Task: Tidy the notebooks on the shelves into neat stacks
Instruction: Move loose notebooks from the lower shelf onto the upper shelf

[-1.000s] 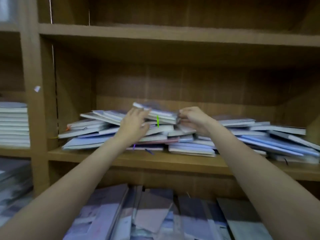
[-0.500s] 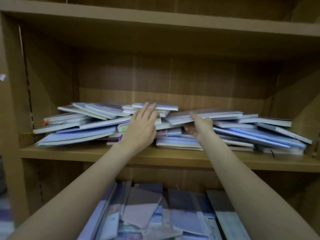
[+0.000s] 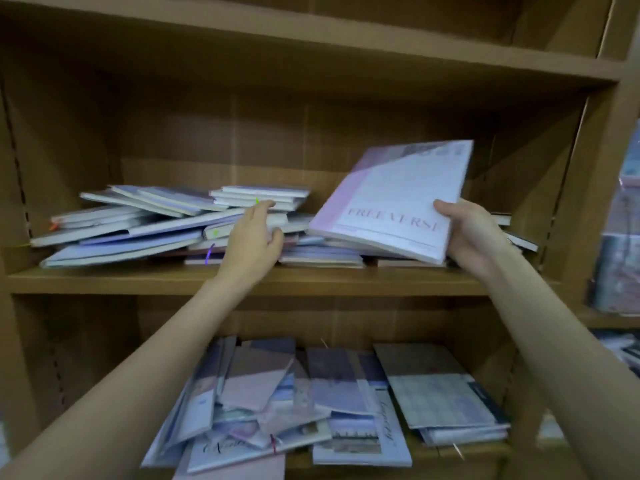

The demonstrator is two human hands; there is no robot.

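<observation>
A messy pile of pale blue and white notebooks (image 3: 138, 226) lies across the middle shelf (image 3: 104, 282). My left hand (image 3: 254, 240) is at the pile's centre, its fingers over the ends of a few notebooks and its thumb under them. My right hand (image 3: 467, 237) grips the right edge of a pink and white notebook (image 3: 391, 202) printed "FREEVERSE". That notebook is raised and tilted above the right part of the pile, hiding the books behind it.
The lower shelf holds another jumble of notebooks (image 3: 311, 393), with a flatter stack (image 3: 440, 393) at its right. An upper shelf board (image 3: 311, 39) runs overhead. A wooden upright (image 3: 588, 202) bounds the right, and packaged items (image 3: 620, 271) sit beyond it.
My right hand has pulled one notebook out of the pile and lifted it up, tilted. My left hand stayed on the pile's centre. The view has shifted right and closer.
</observation>
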